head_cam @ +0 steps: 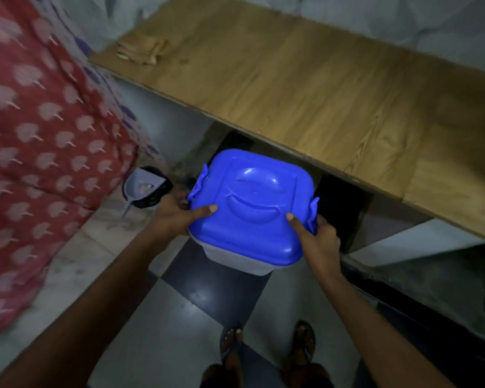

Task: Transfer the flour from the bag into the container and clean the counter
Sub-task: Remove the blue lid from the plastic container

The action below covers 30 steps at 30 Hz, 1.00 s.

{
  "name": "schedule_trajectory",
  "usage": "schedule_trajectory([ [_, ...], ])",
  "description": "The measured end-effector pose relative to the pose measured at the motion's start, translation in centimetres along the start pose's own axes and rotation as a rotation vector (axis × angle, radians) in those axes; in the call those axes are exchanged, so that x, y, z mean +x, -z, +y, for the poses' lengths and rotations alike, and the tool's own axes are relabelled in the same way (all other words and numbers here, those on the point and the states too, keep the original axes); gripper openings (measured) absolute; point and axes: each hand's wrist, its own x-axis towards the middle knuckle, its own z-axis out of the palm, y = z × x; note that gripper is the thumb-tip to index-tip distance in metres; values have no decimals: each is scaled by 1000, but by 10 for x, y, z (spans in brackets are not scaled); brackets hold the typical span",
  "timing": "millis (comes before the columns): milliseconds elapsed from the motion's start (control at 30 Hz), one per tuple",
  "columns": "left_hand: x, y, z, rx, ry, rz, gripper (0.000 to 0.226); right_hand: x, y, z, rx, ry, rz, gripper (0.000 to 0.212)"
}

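Blue plastic, in the form of a square clip-on lid (252, 203), was seen closing a translucent container (235, 257) held in the air over the tiled floor (163, 326), below the edge of the wooden counter (305, 79). The left hand (174, 217) and right hand (317, 236) were curled around opposite sides, thumbs pressed on the lid. No flour bag was seen. A folded cloth (143, 50) lay on the counter. The fetching step was judged in hand; next, the container must be set on the counter and unclipped.
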Motion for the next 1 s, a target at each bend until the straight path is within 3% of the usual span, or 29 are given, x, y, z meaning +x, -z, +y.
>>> schedule_trajectory([
  [67,-29,23,37,14,-45,-1,33,-20,9,-31,30,34,-4,70],
  [200,-61,56,95,12,-82,15,37,-45,30,-91,77,129,2,80],
  [333,-69,65,140,26,-125,11,54,-56,51,-141,98,159,59,56],
  [400,-70,61,161,-13,-126,-6,66,-52,60,-161,129,173,90,55],
  [467,-67,53,184,-38,-114,-34,86,-42,69,-177,168,186,118,59],
  [633,-38,11,236,-26,-179,-56,46,-1,101,-210,204,224,196,50],
  [833,20,-57,298,-22,-191,-116,41,70,147,-239,129,260,289,33],
  [1000,82,-119,347,-52,-186,-106,77,152,185,-256,95,240,329,37],
])
